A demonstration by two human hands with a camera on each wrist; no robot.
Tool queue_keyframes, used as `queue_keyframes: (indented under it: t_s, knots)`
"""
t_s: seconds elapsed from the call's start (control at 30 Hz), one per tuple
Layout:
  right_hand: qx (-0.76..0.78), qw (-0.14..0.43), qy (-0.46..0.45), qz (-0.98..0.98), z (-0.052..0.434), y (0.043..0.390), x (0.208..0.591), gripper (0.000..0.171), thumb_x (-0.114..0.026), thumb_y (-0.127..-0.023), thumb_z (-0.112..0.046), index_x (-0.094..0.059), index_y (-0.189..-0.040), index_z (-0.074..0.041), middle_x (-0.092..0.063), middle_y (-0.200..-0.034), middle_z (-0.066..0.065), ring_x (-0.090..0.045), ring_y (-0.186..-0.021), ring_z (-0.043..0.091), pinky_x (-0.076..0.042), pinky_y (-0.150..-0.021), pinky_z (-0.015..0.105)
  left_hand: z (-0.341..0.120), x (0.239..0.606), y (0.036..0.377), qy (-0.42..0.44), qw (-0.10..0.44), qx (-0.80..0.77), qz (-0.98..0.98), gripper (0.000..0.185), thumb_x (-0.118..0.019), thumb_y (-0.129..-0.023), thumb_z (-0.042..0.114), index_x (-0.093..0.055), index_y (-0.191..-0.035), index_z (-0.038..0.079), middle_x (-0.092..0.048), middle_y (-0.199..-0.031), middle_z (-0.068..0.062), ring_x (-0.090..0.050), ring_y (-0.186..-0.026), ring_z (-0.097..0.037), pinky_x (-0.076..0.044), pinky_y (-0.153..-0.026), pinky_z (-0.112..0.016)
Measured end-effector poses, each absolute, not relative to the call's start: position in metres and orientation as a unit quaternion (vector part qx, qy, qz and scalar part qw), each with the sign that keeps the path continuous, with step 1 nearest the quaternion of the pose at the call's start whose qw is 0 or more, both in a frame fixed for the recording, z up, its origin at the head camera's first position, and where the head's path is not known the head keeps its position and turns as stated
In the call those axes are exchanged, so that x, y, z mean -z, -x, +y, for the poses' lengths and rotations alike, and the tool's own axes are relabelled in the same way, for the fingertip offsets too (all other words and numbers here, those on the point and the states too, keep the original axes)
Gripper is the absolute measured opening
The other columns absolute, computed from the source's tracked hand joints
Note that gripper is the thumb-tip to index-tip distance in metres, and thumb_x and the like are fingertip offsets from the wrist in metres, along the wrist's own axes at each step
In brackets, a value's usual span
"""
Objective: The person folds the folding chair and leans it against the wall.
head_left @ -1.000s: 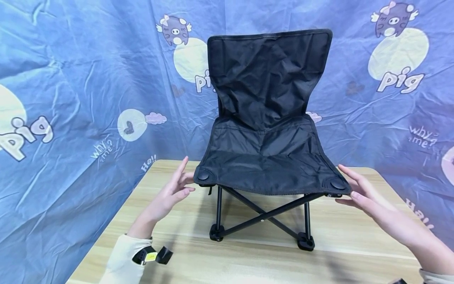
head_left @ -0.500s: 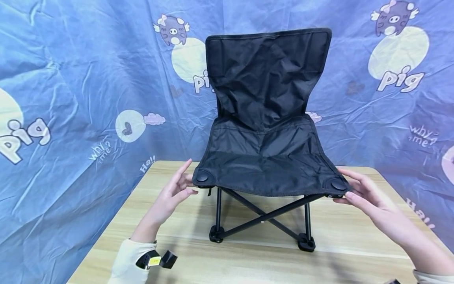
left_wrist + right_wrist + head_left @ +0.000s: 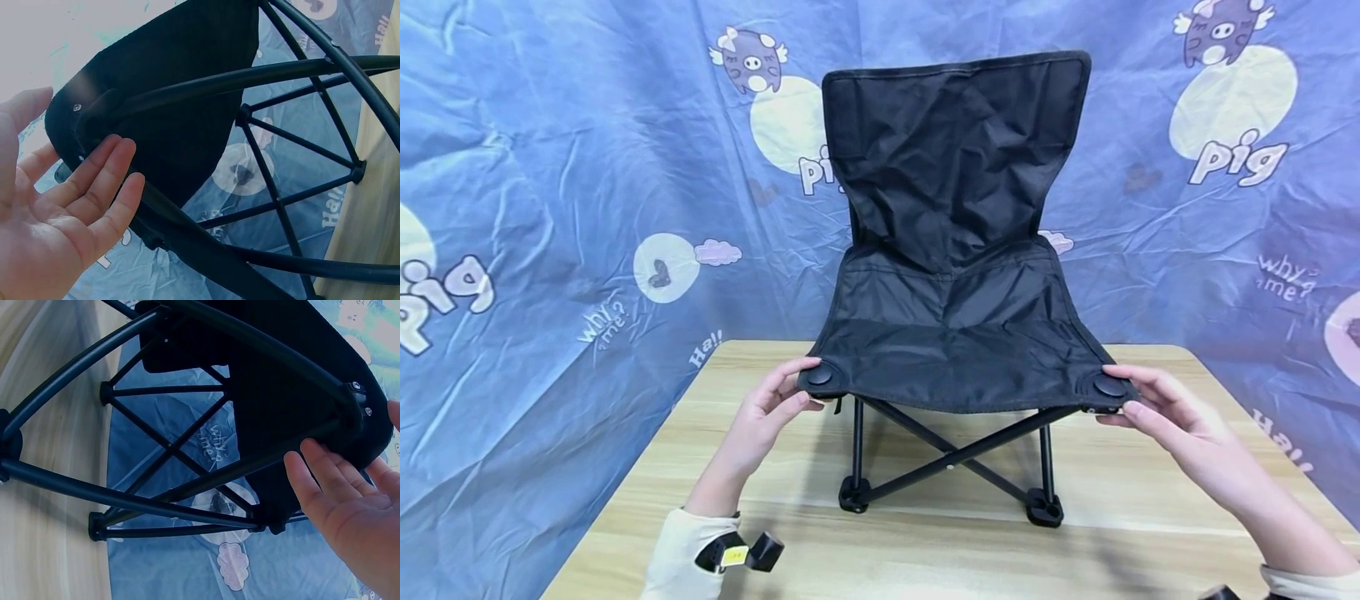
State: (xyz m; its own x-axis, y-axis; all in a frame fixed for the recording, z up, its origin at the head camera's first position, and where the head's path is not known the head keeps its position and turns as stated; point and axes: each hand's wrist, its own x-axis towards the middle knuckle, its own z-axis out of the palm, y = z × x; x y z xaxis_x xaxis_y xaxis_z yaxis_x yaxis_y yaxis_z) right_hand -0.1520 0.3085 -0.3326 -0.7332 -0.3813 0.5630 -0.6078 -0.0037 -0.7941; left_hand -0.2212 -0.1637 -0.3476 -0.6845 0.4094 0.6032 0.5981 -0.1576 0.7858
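A black folding chair (image 3: 955, 342) stands unfolded on the wooden table, its fabric back upright and its crossed metal legs spread. At the seat's front left corner my left hand (image 3: 767, 408) holds on, index finger over the top and thumb by the front edge. My right hand (image 3: 1180, 425) grips the front right corner in a similar way. In the left wrist view, several fingers (image 3: 103, 181) of the left hand reach under the seat against the frame. The right wrist view has fingers (image 3: 325, 475) below the other corner, close to a leg tube.
The light wooden table (image 3: 910, 567) carries the chair's plastic feet (image 3: 1043, 507). Behind and to both sides hangs a blue cloth (image 3: 587, 192) with printed pigs and lettering. A black wrist camera (image 3: 765, 552) sits on the left sleeve.
My left index finger has come down from a raised position onto the seat corner. The right hand's fingers have settled around the other corner. The chair sits slightly further left in the head view.
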Motion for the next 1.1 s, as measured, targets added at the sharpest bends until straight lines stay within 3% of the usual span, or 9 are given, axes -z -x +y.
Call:
queue_keyframes:
  t_s: [0.37,1.1]
  knots:
    - [-0.611,0.099,-0.348,-0.704,0.3068,0.1508,0.3324,0.049,-0.031,-0.097,0.022,-0.041,-0.142,0.007,-0.06,-0.13,0.002,-0.069,-0.104,0.015,-0.049,-0.095,0.018,-0.161,0.3467,0.2195,0.368,0.087,0.668,-0.641,0.047,-0.047,-0.098,-0.007,-0.063,-0.128,0.025,-0.071,-0.106,0.003,-0.069,-0.088,-0.011,-0.056,-0.085,-0.026]
    - [-0.624,0.101,-0.351,-0.69,0.3101,0.1514,0.3407,0.051,-0.033,-0.096,0.024,-0.043,-0.143,0.008,-0.062,-0.133,0.004,-0.069,-0.105,0.017,-0.049,-0.095,0.018,-0.162,0.3538,0.224,0.391,0.107,0.661,-0.631,0.04,-0.052,-0.099,-0.005,-0.065,-0.128,0.019,-0.073,-0.103,0.003,-0.071,-0.089,-0.013,-0.057,-0.084,-0.027]
